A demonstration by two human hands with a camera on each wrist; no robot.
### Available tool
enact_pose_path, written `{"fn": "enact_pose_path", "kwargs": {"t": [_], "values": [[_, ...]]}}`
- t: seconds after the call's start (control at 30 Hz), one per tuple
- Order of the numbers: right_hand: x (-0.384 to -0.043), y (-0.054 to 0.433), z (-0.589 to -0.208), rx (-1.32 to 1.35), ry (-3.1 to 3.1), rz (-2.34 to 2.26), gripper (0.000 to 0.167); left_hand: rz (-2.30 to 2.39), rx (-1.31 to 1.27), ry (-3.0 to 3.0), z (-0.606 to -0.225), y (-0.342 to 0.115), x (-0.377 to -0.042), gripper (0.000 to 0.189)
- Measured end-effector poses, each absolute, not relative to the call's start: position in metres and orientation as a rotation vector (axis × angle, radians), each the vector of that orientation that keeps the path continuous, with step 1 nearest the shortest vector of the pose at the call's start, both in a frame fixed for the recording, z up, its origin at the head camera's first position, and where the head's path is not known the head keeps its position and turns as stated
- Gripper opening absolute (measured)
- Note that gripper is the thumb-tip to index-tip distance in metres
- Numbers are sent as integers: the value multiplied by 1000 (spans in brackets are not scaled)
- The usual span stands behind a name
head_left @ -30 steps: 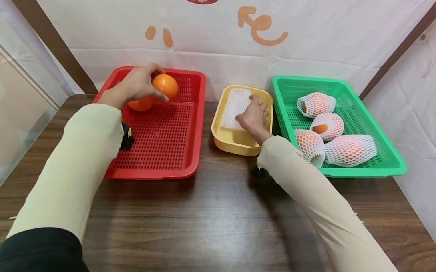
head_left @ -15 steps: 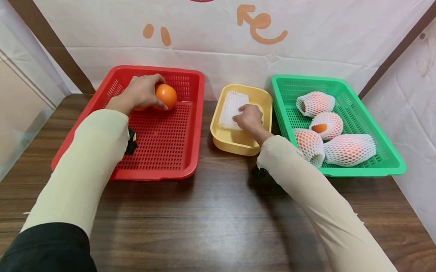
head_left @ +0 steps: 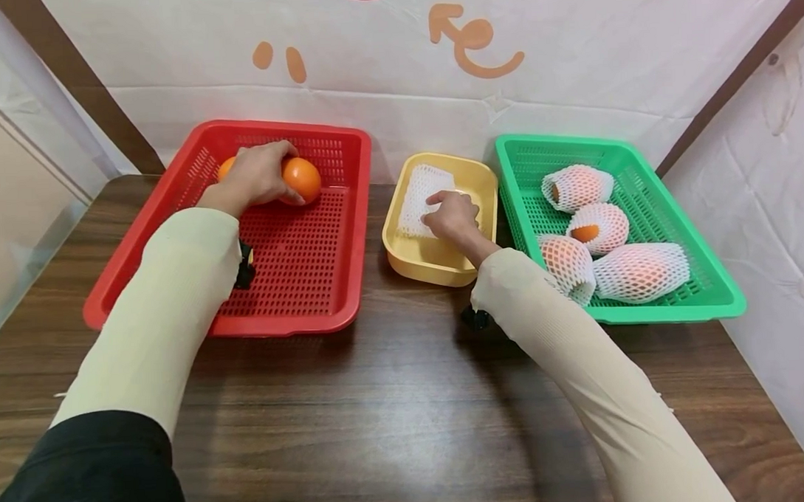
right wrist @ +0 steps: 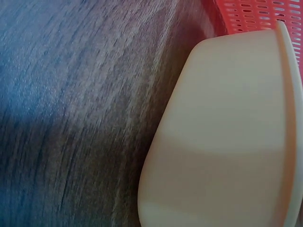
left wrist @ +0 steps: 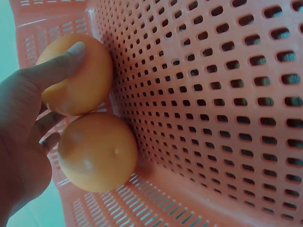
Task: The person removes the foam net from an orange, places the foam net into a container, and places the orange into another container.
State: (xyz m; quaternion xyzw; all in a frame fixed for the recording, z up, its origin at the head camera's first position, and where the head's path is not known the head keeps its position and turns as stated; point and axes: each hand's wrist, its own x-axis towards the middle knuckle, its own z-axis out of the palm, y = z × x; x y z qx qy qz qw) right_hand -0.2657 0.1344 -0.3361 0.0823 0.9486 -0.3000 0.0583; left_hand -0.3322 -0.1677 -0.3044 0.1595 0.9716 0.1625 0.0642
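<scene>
My left hand (head_left: 256, 175) grips an orange (head_left: 303, 179) in the red basket (head_left: 360, 260). In the left wrist view its thumb lies across that orange (left wrist: 90, 80), some fingers showing behind it. A second orange (left wrist: 97, 153) touches the first; in the head view it is mostly hidden behind the hand. My right hand (head_left: 455, 218) reaches into the small yellow tub (head_left: 429, 268), fingers curled, thumb and forefinger pinching the right edge of a flat white foam net sleeve (head_left: 416, 199). The right wrist view shows only the tub's outer wall (right wrist: 222, 113), not the hand.
To the right stands a green basket (head_left: 663, 313) with several foam-netted fruits (head_left: 642, 272) in it. All containers sit on a dark wooden table (head_left: 382, 429) against a white printed cloth (head_left: 383, 96).
My left hand has lowered slightly with the orange, deeper in the red basket. My right hand's fingers, spread over the foam net earlier, have curled in at its edge.
</scene>
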Motion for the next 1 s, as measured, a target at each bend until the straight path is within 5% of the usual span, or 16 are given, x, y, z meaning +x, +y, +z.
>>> {"fn": "enact_pose_path", "kwargs": {"t": [0.67,1.0], "values": [[-263,134,-329,136,2931,-881,33,403,383,2870,-297,-163,-332,89],[-257,141,-293,-114,3019,-863,44,633,561,2958,-249,-135,-309,88]]}}
